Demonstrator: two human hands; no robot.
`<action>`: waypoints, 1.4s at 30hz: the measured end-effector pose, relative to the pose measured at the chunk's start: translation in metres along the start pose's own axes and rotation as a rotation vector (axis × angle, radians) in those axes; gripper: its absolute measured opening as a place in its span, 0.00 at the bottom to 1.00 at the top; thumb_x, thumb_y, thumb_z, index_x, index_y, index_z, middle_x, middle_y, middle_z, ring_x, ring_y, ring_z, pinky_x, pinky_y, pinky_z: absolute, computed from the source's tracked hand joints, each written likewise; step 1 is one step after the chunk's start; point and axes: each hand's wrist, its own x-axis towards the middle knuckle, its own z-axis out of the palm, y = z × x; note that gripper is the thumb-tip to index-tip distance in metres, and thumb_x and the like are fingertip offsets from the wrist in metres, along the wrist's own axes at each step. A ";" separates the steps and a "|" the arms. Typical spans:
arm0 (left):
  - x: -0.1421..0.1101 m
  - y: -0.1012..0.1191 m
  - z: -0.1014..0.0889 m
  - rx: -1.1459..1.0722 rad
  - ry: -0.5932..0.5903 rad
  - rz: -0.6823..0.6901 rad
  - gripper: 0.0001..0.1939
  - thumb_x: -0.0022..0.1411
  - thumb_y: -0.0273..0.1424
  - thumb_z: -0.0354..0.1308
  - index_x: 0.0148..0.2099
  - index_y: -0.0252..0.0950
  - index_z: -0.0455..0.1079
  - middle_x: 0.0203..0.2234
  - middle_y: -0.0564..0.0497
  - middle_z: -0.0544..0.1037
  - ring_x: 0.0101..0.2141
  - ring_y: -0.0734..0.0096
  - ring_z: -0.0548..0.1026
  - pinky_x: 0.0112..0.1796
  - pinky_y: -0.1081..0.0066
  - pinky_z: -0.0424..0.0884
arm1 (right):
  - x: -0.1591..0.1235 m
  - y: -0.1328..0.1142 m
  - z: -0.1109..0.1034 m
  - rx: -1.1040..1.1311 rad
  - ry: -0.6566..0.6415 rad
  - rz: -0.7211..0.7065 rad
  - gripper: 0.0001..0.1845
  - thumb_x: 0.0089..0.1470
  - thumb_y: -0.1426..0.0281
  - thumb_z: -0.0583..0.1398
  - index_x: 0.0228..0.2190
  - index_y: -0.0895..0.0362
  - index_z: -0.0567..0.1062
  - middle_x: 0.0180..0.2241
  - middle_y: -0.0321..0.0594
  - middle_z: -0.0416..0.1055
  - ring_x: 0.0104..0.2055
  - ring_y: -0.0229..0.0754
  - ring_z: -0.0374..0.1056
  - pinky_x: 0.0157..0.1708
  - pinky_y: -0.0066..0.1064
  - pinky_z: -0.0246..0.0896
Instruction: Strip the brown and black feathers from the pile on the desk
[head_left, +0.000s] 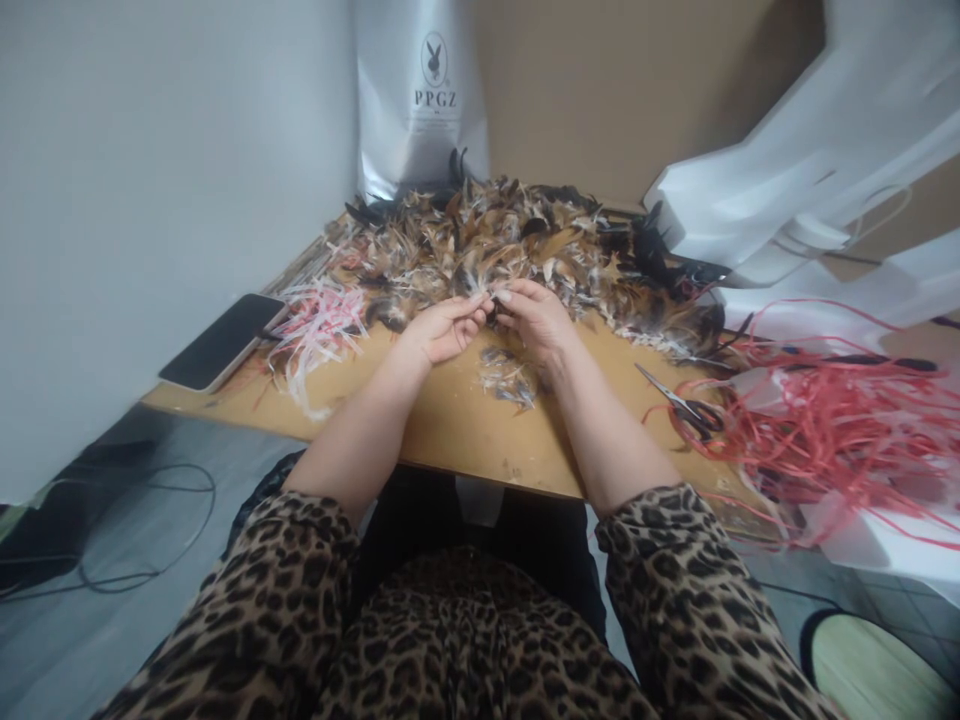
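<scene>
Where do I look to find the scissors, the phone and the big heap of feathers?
Scissors (pixel 688 409): head view, where blades meet handles.
Phone (pixel 222 342): head view, on its dark screen.
Feather heap (pixel 551 242): head view, among brown feathers near its middle.

A phone (pixel 223 342) lay at left, a printed bag (pixel 424 140) stood at the back, a cable (pixel 213 495) looped on the floor (pixel 97 645).
</scene>
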 end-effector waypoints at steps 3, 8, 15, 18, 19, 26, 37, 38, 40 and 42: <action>0.002 -0.001 -0.001 0.050 0.015 0.024 0.05 0.60 0.19 0.55 0.34 0.27 0.73 0.23 0.49 0.77 0.21 0.85 0.73 0.21 0.87 0.65 | 0.003 0.004 0.001 0.001 0.045 -0.013 0.20 0.35 0.58 0.69 0.29 0.55 0.73 0.30 0.32 0.74 0.34 0.33 0.69 0.34 0.23 0.61; 0.006 -0.004 -0.003 0.180 0.055 0.121 0.02 0.57 0.21 0.60 0.35 0.26 0.72 0.26 0.46 0.79 0.22 0.81 0.76 0.21 0.84 0.67 | 0.006 0.003 -0.002 -0.021 0.114 -0.079 0.18 0.34 0.59 0.69 0.23 0.58 0.71 0.22 0.30 0.68 0.25 0.30 0.62 0.28 0.23 0.57; 0.006 -0.007 -0.001 0.286 0.051 0.131 0.03 0.57 0.22 0.60 0.32 0.25 0.72 0.23 0.47 0.78 0.20 0.81 0.75 0.20 0.84 0.67 | -0.002 -0.004 0.005 -0.132 0.112 -0.148 0.16 0.35 0.61 0.67 0.23 0.58 0.72 0.23 0.32 0.70 0.26 0.32 0.63 0.32 0.26 0.59; 0.007 -0.008 -0.001 0.314 0.061 0.146 0.04 0.56 0.22 0.61 0.30 0.25 0.72 0.22 0.47 0.78 0.20 0.82 0.74 0.20 0.84 0.66 | -0.002 -0.003 0.006 -0.166 0.125 -0.154 0.14 0.36 0.62 0.66 0.22 0.58 0.71 0.23 0.32 0.70 0.26 0.32 0.63 0.32 0.26 0.59; 0.007 -0.009 -0.001 0.325 0.066 0.150 0.04 0.56 0.22 0.61 0.29 0.25 0.71 0.21 0.47 0.77 0.19 0.82 0.74 0.20 0.84 0.66 | -0.002 -0.002 0.006 -0.183 0.131 -0.154 0.14 0.37 0.62 0.66 0.22 0.58 0.70 0.23 0.32 0.70 0.26 0.32 0.63 0.31 0.26 0.59; 0.010 -0.008 -0.003 0.314 0.048 0.166 0.05 0.56 0.21 0.61 0.28 0.24 0.71 0.19 0.48 0.76 0.18 0.83 0.73 0.21 0.84 0.66 | -0.002 -0.002 0.007 -0.051 0.060 -0.065 0.18 0.37 0.58 0.67 0.28 0.57 0.73 0.25 0.33 0.72 0.27 0.32 0.65 0.30 0.26 0.61; 0.008 -0.001 -0.007 0.238 0.035 0.174 0.04 0.56 0.23 0.61 0.30 0.26 0.71 0.20 0.48 0.77 0.19 0.83 0.73 0.20 0.85 0.66 | 0.001 0.003 0.000 0.131 -0.101 0.086 0.18 0.30 0.66 0.73 0.25 0.59 0.76 0.26 0.36 0.76 0.27 0.32 0.69 0.32 0.25 0.66; 0.008 0.000 -0.008 0.235 0.035 0.178 0.04 0.56 0.23 0.62 0.30 0.26 0.71 0.20 0.49 0.77 0.19 0.83 0.73 0.20 0.86 0.67 | 0.002 0.004 -0.001 0.135 -0.109 0.087 0.18 0.30 0.66 0.73 0.25 0.59 0.76 0.26 0.36 0.76 0.27 0.31 0.69 0.32 0.25 0.66; 0.008 0.000 -0.008 0.235 0.038 0.178 0.04 0.56 0.23 0.62 0.30 0.26 0.72 0.21 0.49 0.77 0.19 0.83 0.73 0.20 0.86 0.66 | 0.003 0.005 -0.001 0.137 -0.120 0.081 0.17 0.30 0.66 0.73 0.25 0.59 0.76 0.26 0.36 0.75 0.27 0.31 0.68 0.31 0.25 0.66; 0.008 0.001 -0.008 0.246 0.041 0.167 0.04 0.56 0.23 0.61 0.30 0.26 0.72 0.20 0.49 0.77 0.19 0.83 0.73 0.19 0.86 0.66 | 0.003 0.006 -0.002 0.118 -0.124 0.072 0.16 0.32 0.66 0.72 0.25 0.59 0.76 0.25 0.36 0.75 0.26 0.31 0.67 0.30 0.25 0.65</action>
